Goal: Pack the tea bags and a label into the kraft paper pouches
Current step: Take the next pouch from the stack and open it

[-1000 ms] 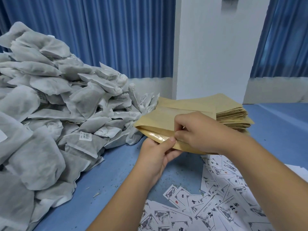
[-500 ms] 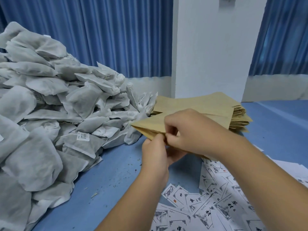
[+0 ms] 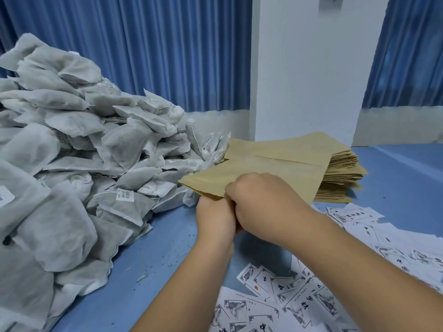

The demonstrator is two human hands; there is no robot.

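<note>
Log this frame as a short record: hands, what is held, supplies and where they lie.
Left hand: pinches the near edge of the pouch
Right hand: pinches the same edge, touching the left hand
Pouch contents: not visible
Pouch stack: behind the hands
Tea bags: big heap on the left
Labels: scattered, near right
Table: blue
</note>
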